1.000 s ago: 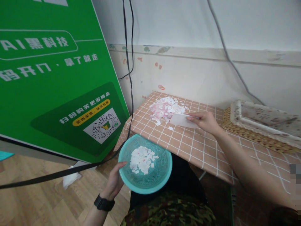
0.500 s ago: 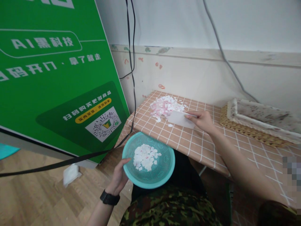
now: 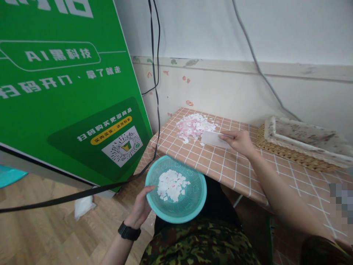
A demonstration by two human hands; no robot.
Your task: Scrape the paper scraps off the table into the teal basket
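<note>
My left hand grips the rim of a turquoise plastic colander, thumb on top and fingers hidden beneath. White paper scraps lie inside it, left of the middle. The colander is just below the table's front edge. On the table, my right hand pinches the right end of a flat white card. Beyond the card's left end is a heap of white and pinkish paper scraps. The card's near edge is low over the tablecloth; whether it touches is hard to tell.
A brown checked tablecloth covers the table. At the right stands a cloth-lined wicker basket against the wall. A green cabinet fills the left. A black cable crosses in front of it. A white packet lies on the floor.
My right hand and the card have shifted slightly right, away from the heap. A loose scrap near the card has moved a little toward the heap. The colander is still held.
</note>
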